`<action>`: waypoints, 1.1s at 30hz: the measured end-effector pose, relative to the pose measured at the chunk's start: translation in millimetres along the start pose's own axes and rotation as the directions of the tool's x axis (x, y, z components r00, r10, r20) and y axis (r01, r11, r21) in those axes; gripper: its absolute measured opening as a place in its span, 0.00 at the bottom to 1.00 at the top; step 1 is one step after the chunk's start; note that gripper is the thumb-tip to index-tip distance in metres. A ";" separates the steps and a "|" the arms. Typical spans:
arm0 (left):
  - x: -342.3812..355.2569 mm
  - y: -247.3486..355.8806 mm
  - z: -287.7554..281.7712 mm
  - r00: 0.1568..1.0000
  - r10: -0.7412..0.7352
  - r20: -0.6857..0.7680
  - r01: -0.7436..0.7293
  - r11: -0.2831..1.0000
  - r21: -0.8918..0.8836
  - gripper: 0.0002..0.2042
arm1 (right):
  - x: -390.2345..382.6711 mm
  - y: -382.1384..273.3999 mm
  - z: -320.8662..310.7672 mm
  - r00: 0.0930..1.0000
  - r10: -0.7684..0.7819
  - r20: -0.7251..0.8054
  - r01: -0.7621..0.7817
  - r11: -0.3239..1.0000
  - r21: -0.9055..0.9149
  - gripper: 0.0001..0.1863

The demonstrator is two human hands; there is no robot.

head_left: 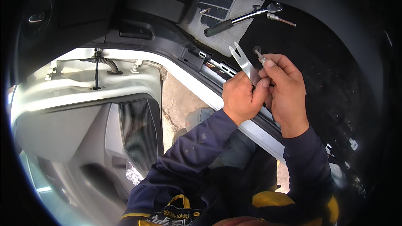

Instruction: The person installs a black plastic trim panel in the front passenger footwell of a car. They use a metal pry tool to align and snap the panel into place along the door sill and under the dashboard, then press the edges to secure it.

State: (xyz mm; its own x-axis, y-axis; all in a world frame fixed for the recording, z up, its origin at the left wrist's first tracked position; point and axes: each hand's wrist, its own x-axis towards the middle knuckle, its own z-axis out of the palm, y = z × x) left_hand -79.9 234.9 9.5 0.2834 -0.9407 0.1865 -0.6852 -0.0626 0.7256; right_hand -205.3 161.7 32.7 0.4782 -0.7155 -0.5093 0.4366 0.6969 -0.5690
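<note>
My left hand (242, 96) grips a flat metal forked pry tool (243, 62), its two prongs pointing up and left. Right beside it, my right hand (284, 88) pinches a small black clip with a metal stem (258, 52) between thumb and fingertips. Both hands are held together over the black carpeted car floor (331, 71), just above the door sill (234, 113). Dark blue sleeves cover both forearms.
A ratchet wrench with a black handle (238, 19) and an extension bit (279, 19) lie on the floor beyond my hands. The open car door (92, 113) with its grey panel and speaker grille (138, 129) fills the left. Concrete ground (180, 96) shows below the sill.
</note>
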 end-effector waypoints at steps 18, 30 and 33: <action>2.0 -0.8 -2.2 0.999 0.044 0.004 -0.044 0.999 -0.019 0.08 | -2.4 -0.6 3.9 1.000 -0.006 0.025 0.005 0.999 0.045 0.09; 1.4 -2.0 -2.4 0.999 0.033 0.019 -0.032 0.999 -0.029 0.08 | -3.3 -0.8 5.2 1.000 -0.017 0.017 0.017 1.000 0.003 0.09; 1.4 -2.4 -2.3 0.999 0.039 0.019 -0.039 0.999 -0.026 0.09 | -3.4 -0.7 4.9 1.000 -0.020 0.019 0.021 1.000 -0.003 0.09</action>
State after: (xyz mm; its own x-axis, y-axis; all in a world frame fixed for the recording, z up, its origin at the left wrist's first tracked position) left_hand -76.3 234.5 9.5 0.2436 -0.9486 0.2021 -0.6781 -0.0176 0.7347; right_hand -203.6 163.9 38.0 0.4837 -0.7285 -0.4851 0.4440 0.6819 -0.5813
